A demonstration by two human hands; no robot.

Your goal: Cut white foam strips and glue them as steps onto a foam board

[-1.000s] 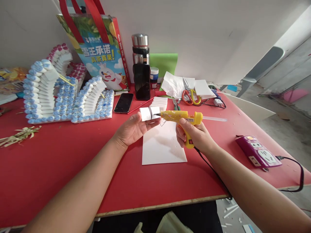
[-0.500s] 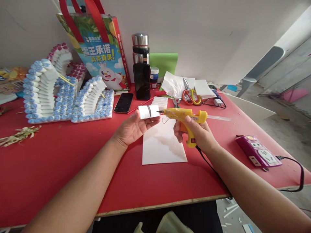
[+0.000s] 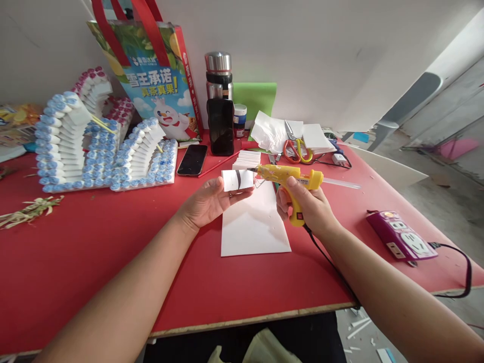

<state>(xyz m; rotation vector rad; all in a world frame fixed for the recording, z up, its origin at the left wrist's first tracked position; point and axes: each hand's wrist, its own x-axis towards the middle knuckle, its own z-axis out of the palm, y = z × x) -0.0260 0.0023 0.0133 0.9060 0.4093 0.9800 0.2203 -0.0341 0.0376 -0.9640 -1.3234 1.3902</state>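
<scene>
Spanning the foreground, the red table (image 3: 189, 290) bears a white sheet (image 3: 251, 237). The right hand (image 3: 312, 206) is clamped on the glue gun (image 3: 278, 174); the left hand (image 3: 207, 204) pinches the white piece (image 3: 229, 180) above the sheet's far end, beside the nozzle (image 3: 254, 170), contact unconfirmed. Careful work would hold the piece steady, squeeze evenly and keep skin off the nozzle. Since the earlier frame, the piece has shifted right and nearer.
</scene>
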